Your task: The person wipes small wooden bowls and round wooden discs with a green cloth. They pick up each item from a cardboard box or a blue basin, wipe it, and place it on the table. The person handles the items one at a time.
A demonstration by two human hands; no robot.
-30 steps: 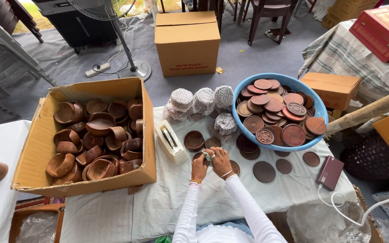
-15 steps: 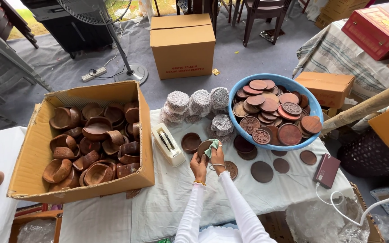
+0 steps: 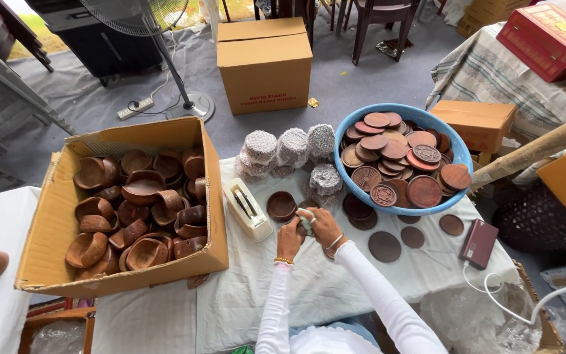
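Cloth (image 3: 305, 221) soft, pinched in my right hand (image 3: 325, 226); my left hand (image 3: 289, 237) grips the stiff wooden disc's rim near the table's middle.

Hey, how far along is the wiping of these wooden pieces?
Done, it seems: discs lie spread on the cloth. In hand: the left hand steadies a piece while the right hand presses a rag on it. Left: a full basin and box.

- Pale green cloth (image 3: 305, 221) in hands, white sleeves (image 3: 368, 275)
- Dark brown wooden discs (image 3: 394, 160), some carved with concentric rings, in a light blue basin (image 3: 456, 147)
- Reddish-brown wooden bowls (image 3: 139, 203) in a tan cardboard box (image 3: 54, 223)
- White tablecloth (image 3: 244, 288)
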